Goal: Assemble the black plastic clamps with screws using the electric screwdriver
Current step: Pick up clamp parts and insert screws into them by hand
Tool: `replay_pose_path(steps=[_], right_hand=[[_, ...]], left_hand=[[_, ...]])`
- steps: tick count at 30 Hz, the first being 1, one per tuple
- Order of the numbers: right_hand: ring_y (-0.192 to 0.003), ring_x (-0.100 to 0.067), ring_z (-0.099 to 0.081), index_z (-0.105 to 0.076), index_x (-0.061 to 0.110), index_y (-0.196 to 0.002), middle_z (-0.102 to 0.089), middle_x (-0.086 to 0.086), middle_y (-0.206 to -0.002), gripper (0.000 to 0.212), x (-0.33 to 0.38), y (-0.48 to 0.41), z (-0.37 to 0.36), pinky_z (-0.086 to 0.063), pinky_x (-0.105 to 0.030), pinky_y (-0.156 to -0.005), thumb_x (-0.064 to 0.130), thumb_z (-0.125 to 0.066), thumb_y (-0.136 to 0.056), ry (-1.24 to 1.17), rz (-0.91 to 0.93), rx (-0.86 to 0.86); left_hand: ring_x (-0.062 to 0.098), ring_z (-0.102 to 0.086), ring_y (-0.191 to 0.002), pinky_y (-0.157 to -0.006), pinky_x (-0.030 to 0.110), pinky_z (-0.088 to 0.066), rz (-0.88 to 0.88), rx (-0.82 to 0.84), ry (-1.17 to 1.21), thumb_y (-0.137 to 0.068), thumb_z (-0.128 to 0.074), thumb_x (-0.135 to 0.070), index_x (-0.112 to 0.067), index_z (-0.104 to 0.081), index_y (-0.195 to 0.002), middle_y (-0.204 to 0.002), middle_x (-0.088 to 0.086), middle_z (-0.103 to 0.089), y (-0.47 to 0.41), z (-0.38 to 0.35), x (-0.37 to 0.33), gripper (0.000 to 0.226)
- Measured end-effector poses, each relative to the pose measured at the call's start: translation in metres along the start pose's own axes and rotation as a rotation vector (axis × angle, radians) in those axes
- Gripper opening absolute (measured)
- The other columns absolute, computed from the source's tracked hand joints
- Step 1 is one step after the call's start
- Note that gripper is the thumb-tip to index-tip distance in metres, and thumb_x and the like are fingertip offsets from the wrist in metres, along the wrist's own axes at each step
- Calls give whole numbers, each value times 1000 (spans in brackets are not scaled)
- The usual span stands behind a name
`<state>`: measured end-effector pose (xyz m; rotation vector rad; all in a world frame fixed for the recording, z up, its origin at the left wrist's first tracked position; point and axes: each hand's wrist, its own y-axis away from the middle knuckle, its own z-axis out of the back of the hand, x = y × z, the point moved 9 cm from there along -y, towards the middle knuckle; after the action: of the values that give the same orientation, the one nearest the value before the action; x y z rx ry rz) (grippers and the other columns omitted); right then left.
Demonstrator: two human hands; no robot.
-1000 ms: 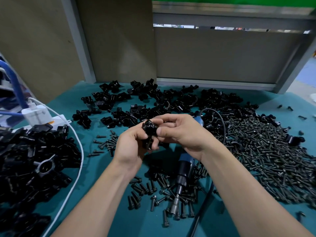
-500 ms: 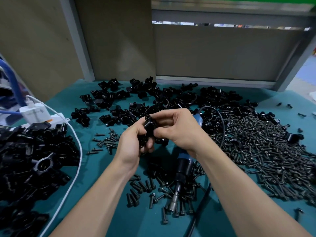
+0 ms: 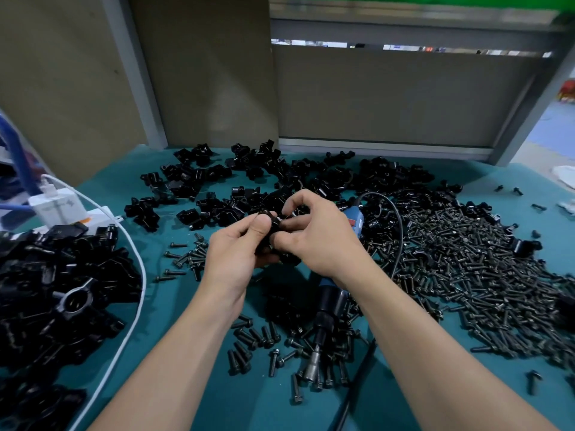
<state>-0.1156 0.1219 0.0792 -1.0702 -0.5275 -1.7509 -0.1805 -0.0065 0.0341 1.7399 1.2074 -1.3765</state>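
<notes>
Turning a black plastic clamp [image 3: 273, 225] between both hands, a person works above a teal desk [image 3: 255, 409] strewn with parts. The left hand [image 3: 231, 259] grips the piece from below with its thumb pressed across the top, while the right hand [image 3: 320, 241] pinches its other side, fingers [image 3: 295, 197] curled and the index arched high. Compared with a second ago, the clamp has sunk deeper into the grip: then it stood clear above the left thumb, now little of it shows, and whether a screw is already seated in it cannot be told. The hands themselves have barely shifted over the desk. The electric screwdriver [image 3: 329, 303] lies where it was, flat on the desk under the right forearm, its bit pointing toward the person among loose screws [image 3: 249, 337]. That suggests the job is at the hand-fitting stage, with driving yet to come. A larger heap of screws [image 3: 482, 290] spreads to the right, and unassembled clamp parts [image 3: 280, 178] lie along the back.
</notes>
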Motion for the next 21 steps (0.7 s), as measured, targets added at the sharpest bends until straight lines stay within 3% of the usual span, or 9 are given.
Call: replay_pose_path(steps=[4, 7, 10, 14, 16, 21], right_hand=[[-72, -16, -67, -65, 27, -82, -72, 7, -77, 16, 11, 16, -1, -59, -32, -68, 30, -80, -83, 297, 54, -12], [-78, -15, -66, -72, 29, -83, -70, 8, -83, 8, 14, 41, -18, -59, -33, -75, 34, -79, -85, 591, 97, 213], [-83, -21, -64, -74, 25, -91, -68, 6, -83, 11, 12, 64, -36, -43, -32, -80, 33, -78, -85, 797, 141, 385], [-80, -25, -58, -66, 21, -90, -65, 2, -84, 5, 14, 70, -41, -35, -38, -85, 16, -67, -92, 911, 187, 360], [-79, -25, -58, -64, 20, -93, -62, 2, -84, 3, 16, 71, -43, -37, -40, -88, 16, -64, -93, 957, 203, 362], [-72, -24, -55, -58, 20, -85, -59, 1, -77, 8, 20, 76, -40, -30, -40, -80, 20, -62, -93, 1005, 209, 255]], left_hand=[[7, -64, -61, -57, 22, -56, 41, -130, 43, -98, -69, -29, -19, -83, -99, -88, -2, -79, -4, 17, 5, 17], [4, -60, -57, -56, 20, -56, 60, -208, 91, -94, -73, -31, -18, -79, -107, -89, -3, -75, -8, 32, 6, 19], [5, -61, -57, -57, 20, -57, 55, -212, 90, -94, -73, -31, -27, -77, -99, -99, -1, -75, -9, 34, 8, 7], [6, -60, -56, -56, 21, -56, 53, -192, 56, -96, -72, -31, -25, -78, -102, -105, -3, -75, -9, 31, 12, 10], [6, -59, -56, -55, 21, -56, 56, -184, 33, -97, -72, -31, -19, -79, -109, -105, 1, -74, -10, 30, 14, 18], [4, -59, -57, -56, 19, -55, 54, -177, 3, -97, -71, -31, -16, -79, -114, -111, 4, -74, -9, 29, 13, 23]])
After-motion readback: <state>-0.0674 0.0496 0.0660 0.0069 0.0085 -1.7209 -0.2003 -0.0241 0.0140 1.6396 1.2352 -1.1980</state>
